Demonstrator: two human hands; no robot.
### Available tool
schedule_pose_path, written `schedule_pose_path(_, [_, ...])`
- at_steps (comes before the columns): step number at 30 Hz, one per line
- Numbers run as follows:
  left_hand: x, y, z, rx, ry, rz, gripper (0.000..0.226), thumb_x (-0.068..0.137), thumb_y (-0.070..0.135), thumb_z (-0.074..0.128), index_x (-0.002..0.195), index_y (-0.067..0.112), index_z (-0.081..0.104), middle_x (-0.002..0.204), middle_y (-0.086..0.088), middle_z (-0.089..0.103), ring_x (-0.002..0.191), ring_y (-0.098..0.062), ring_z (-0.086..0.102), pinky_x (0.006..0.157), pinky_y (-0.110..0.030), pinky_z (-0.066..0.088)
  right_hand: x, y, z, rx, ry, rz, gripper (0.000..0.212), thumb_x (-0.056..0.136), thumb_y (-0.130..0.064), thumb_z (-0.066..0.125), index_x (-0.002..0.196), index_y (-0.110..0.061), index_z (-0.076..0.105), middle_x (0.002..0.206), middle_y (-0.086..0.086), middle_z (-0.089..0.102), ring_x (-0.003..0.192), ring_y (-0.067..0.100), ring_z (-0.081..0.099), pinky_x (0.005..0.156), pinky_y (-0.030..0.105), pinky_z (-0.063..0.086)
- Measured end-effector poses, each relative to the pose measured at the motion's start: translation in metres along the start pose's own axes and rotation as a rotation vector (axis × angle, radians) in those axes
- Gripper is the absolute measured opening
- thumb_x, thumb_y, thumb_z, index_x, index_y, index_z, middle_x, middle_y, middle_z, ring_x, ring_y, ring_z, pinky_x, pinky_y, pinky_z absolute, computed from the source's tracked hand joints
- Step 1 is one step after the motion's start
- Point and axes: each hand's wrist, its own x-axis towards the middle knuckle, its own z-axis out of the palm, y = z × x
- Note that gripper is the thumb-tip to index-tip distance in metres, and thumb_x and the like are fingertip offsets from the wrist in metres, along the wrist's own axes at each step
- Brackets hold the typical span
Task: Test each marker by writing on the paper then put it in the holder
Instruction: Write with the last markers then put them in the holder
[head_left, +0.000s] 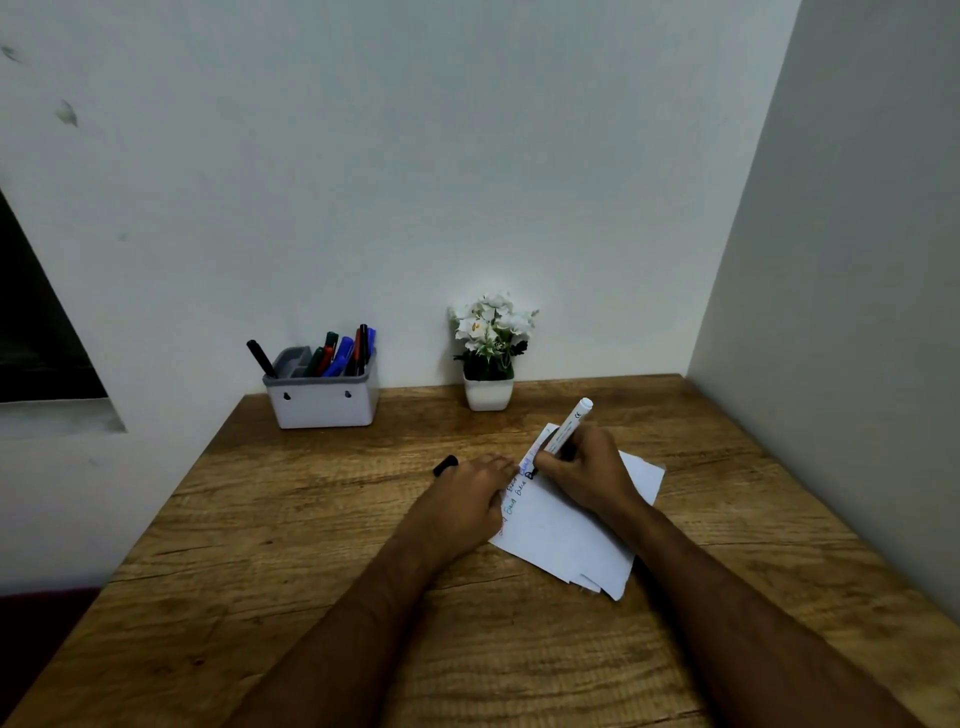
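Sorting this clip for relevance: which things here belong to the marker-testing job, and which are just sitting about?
Part of the job:
- white marker, gripped by the right hand, tip on the paper
- left hand, resting on the paper's edge and holding a black cap
- holder with markers in it

Just there:
- potted white flowers
- wooden table

Writing on paper (563, 525) too small to read.

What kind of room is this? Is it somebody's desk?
Probably a small desk in a corner of a home or office. A wooden table stands against plain walls, with a holder of markers and a little flower pot at the back.
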Motion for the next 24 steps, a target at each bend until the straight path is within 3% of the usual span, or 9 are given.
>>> schedule_pose_path(4, [-0.0001,0.0,-0.0007,-0.009,0.004,0.0,0.05,0.095,0.012,0.046,0.145,0.016,0.049,0.15,0.0,0.048,0.138,-0.013,0.041,0.114,-0.028,0.034,0.0006,0.0015,-0.0002,-0.011,-0.022,0.002,0.011,0.085,-0.013,0.072,0.077,-0.018,0.077,0.075,-0.002,0.076,0.071,0.012,0.073,0.06,0.031,0.058])
schedule_pose_path(10, [0.0008,-0.0002,0.0003,0.0,0.006,-0.007,0.05,0.097,0.013,0.045,0.147,0.017,0.046,0.154,0.002,0.043,0.142,-0.011,0.036,0.116,-0.026,0.028,-0.0005,-0.0019,-0.0004,-0.009,-0.016,0.023,0.014,0.086,-0.01,0.073,0.074,-0.017,0.074,0.074,-0.002,0.075,0.07,0.012,0.073,0.057,0.021,0.053])
schedule_pose_path(14, [0.0007,0.0006,0.0,0.005,-0.003,-0.014,0.05,0.098,0.013,0.046,0.148,0.017,0.044,0.155,0.001,0.041,0.143,-0.012,0.034,0.117,-0.027,0.027,0.0003,-0.0015,0.0005,-0.013,0.018,0.045,0.012,0.086,-0.011,0.074,0.075,-0.016,0.073,0.074,-0.003,0.074,0.071,0.01,0.073,0.058,0.026,0.056])
schedule_pose_path(18, [0.0004,-0.0001,0.0005,0.005,-0.002,-0.013,0.05,0.097,0.013,0.046,0.147,0.018,0.045,0.154,0.002,0.041,0.143,-0.011,0.034,0.118,-0.028,0.029,0.0002,-0.003,0.0009,-0.014,0.023,0.049,0.017,0.085,-0.01,0.074,0.072,-0.02,0.071,0.073,-0.007,0.073,0.069,0.003,0.072,0.055,0.016,0.05])
schedule_pose_path(24, [0.0011,0.0006,-0.0008,0.006,-0.006,-0.006,0.051,0.096,0.012,0.045,0.147,0.016,0.045,0.154,0.001,0.042,0.143,-0.011,0.035,0.117,-0.027,0.029,-0.0003,-0.0032,0.0007,-0.02,0.05,0.054,0.023,0.087,-0.011,0.074,0.068,-0.023,0.069,0.067,-0.006,0.072,0.065,0.005,0.072,0.054,0.02,0.052])
